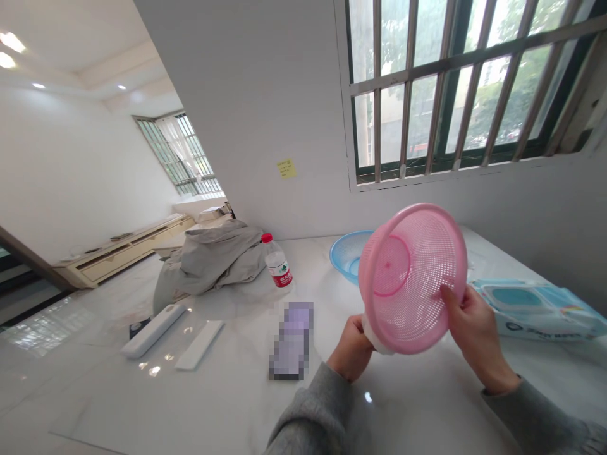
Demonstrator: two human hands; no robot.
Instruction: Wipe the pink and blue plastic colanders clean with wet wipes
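A round pink plastic colander (434, 297) is held up tilted above the table, its open side facing me. My right hand (477, 332) grips its right rim, thumb inside against the mesh. At the lower left of the rim, my left hand (353, 347) is closed around a white wipe (377, 338) pressed to the colander; its fingertips are hidden behind. Behind the colander, a blue mesh basket (348, 253) rests on the table, partly covered from view. To the right lies a light-blue pack of wipes (535, 309).
On the white table (227, 404) are a blurred-out phone (291, 341), a red-capped bottle (277, 262), a flat white piece (200, 345), a long white case (154, 332) and a heap of grey cloth (218, 256). A wall with a barred window (446, 95) stands behind.
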